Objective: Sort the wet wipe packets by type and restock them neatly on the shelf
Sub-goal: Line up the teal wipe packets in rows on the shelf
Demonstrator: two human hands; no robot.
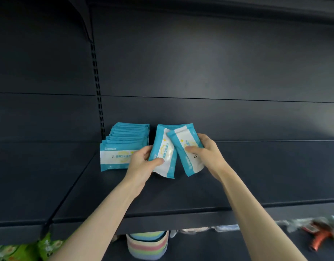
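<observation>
A person restocks wet wipes at a dark metal shelf (200,187), both arms reaching forward to its middle. The left hand (143,163) grips 1 blue-and-white left packet (165,147), thumb curled across its face near the lower edge; more may be stacked behind it, but that cannot be told. The right hand (209,152) pinches the right packet (193,162), thumb on the front and fingers wrapped behind. The 2 held packets stand roughly on end, raised above the shelf board, with the right one leaning left and overlapping the other near the top.

A finished row of packets (123,146) stands at the back left of the shelf, just to the left of the left hand, faces forward and long axes level. That row lies to the left of both hands, and the left hand is the nearer. The held packets appear to be the same type, so the next move likely calls for a quarter turn to lay their long axes level beside the row. Below sit a striped basket (147,245) and green packs (49,247).
</observation>
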